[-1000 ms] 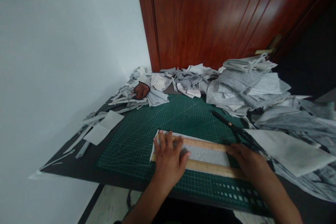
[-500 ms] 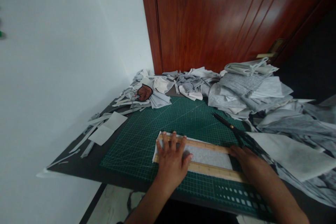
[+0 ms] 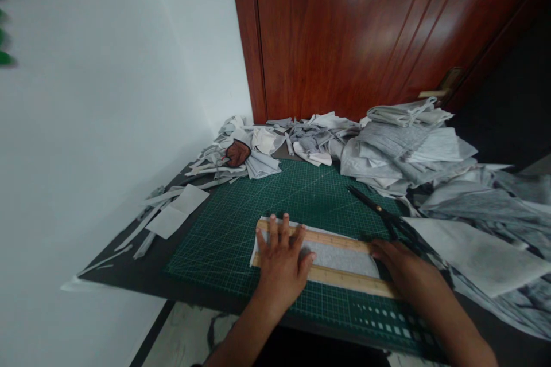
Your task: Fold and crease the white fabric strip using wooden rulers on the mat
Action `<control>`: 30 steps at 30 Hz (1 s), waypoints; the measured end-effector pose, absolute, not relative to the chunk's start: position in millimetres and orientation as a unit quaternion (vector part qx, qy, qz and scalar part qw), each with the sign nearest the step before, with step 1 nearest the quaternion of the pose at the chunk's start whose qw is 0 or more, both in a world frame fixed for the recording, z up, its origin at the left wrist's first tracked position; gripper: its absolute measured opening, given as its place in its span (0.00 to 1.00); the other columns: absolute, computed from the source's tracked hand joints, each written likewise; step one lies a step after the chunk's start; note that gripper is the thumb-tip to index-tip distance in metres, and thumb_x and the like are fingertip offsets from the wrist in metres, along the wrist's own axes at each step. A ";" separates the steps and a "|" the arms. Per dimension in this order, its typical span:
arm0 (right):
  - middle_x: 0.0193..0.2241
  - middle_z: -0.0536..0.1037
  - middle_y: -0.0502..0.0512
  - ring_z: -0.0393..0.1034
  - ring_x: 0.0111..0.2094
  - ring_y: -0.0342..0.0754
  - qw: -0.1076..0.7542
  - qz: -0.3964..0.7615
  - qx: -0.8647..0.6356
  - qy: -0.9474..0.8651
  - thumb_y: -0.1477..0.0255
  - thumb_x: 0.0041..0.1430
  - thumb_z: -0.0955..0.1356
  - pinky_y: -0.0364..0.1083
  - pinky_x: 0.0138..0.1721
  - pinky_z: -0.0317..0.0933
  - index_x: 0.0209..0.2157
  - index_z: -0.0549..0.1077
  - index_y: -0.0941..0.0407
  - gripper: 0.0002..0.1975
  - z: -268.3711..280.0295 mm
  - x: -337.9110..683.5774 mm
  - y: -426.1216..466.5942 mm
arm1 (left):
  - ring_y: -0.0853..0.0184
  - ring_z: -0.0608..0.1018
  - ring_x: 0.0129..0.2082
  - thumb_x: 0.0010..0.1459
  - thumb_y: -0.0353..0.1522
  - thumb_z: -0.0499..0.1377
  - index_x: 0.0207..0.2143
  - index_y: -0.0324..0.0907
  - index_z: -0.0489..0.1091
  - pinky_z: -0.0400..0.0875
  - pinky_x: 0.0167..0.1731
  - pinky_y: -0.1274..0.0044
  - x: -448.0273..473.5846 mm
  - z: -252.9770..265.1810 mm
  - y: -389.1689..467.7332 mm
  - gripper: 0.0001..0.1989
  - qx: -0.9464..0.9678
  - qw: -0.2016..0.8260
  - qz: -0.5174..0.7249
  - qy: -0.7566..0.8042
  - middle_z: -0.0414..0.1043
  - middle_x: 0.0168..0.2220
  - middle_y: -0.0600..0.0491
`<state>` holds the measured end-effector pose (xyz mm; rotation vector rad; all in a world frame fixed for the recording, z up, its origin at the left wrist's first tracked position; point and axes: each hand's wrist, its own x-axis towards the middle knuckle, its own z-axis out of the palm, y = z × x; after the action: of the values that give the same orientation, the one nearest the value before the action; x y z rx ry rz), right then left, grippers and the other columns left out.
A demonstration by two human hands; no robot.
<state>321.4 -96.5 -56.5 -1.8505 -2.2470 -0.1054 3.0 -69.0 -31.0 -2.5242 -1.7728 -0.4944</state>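
My left hand [image 3: 282,261] lies flat with fingers spread, pressing on two wooden rulers and the grey cloth piece [image 3: 340,258] under them. The upper ruler [image 3: 331,238] and the lower ruler [image 3: 344,280] run roughly side by side along the cloth, with a strip of it showing between. Over the right ends of both rulers rests my right hand [image 3: 400,266], its fingers stretched onto the upper one; its thumb is hidden. Beneath everything is a green cutting mat [image 3: 215,241]. Black scissors [image 3: 379,208] lie on the mat just beyond my right hand.
Stacked grey cloth [image 3: 404,146] rises at the back right, with a pale sheet [image 3: 482,252] nearer. Scraps [image 3: 314,135] line the back edge, beside a brown black-edged piece [image 3: 238,153]. Pale cut pieces [image 3: 178,211] lie left. A wall [image 3: 129,97] and wooden door [image 3: 344,34] border the table.
My right hand has shifted slightly left along the ruler ends. The left hand stays spread in nearly the same place.
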 end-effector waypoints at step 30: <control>0.50 0.84 0.63 0.83 0.45 0.57 0.132 -0.022 -0.607 -0.783 0.73 0.68 0.57 0.51 0.43 0.78 0.51 0.80 0.56 0.23 -63.8 334.7 -91.7 | 0.46 0.64 0.64 0.68 0.37 0.58 0.62 0.40 0.65 0.62 0.65 0.48 4.2 -21.8 -72.6 0.22 -0.820 -0.028 -0.214 -0.530 0.63 0.61 0.40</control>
<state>334.7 -91.7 -63.8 -1.7624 -2.2721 -0.0645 4.2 -72.6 -21.8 -2.6227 -1.6971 -0.6847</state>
